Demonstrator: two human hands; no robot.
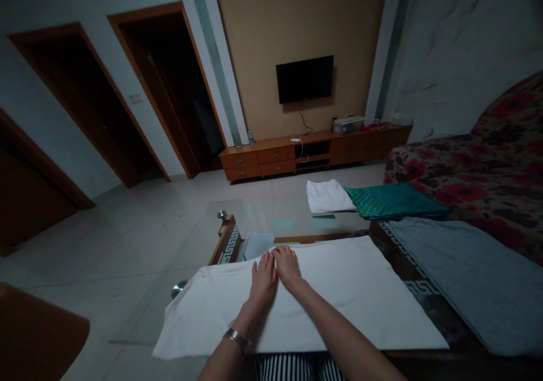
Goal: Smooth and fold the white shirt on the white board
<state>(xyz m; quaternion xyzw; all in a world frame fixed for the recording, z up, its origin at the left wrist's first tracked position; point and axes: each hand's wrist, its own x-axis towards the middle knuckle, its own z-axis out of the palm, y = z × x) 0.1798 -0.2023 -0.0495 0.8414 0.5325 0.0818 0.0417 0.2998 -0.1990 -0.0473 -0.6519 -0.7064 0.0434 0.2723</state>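
Note:
A white garment [339, 290], apparently a shirt folded lengthwise, lies spread across the glass-topped coffee table in front of me. Its narrower left end hangs over that side, and light creases run near there. My left hand [264, 278] rests on the fabric close to the far edge, fingers stretched forward and a metal watch on the wrist. Right beside it, my right hand [287, 266] lies on the same cloth, its fingers slightly bent at the far edge. Both palms face down, with the hands touching or nearly so. Neither hand visibly lifts any fabric.
On the table's right lies a grey folded cloth [475, 273]. Beyond are a white folded cloth [328, 196] and a green one [394, 198]. A floral sofa [458, 160] stands right, a wooden stool or chair part [38, 330] left, and a TV cabinet [275, 157] ahead.

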